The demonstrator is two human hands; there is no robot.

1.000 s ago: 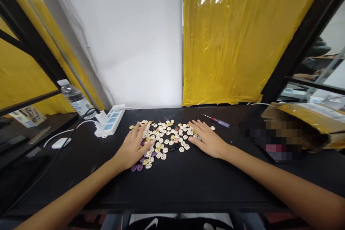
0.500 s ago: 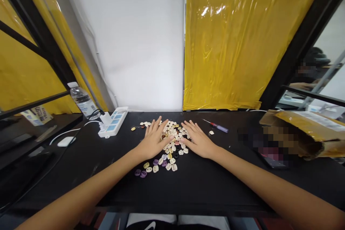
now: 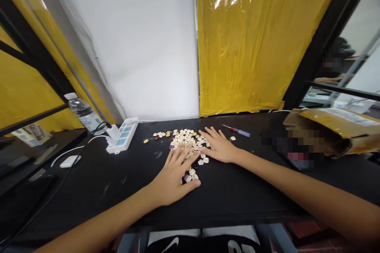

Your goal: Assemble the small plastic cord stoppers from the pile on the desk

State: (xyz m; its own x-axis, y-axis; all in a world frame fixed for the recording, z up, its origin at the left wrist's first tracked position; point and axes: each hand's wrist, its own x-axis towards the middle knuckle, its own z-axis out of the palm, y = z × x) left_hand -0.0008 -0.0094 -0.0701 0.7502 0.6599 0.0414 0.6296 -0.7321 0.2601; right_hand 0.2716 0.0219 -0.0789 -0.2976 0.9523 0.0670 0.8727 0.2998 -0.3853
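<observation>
A heap of small buttons [image 3: 184,137], mostly cream with some yellow, purple and dark ones, lies on the black table [image 3: 127,193]. My left hand [image 3: 173,176] rests palm down over the heap's near left side, fingers spread, hiding some of the buttons beneath. On the right side, my right hand [image 3: 219,145] lies flat with its fingers apart, touching the edge of the heap. Neither hand grips anything. A few buttons lie apart at the far left, and a single cream button [image 3: 232,138] sits beyond my right hand.
A screwdriver [image 3: 241,131] lies behind my right hand. To the left stand a power strip [image 3: 126,136] with cables and a water bottle [image 3: 84,112]. An open cardboard box [image 3: 335,130] is at the right, beside a partly blurred phone [image 3: 301,162]. Another person sits beyond the frame.
My left hand has moved nearer to me, over the near buttons, which now lie closer to the heap. My right hand stays by the right edge. The camera view has shifted slightly.
</observation>
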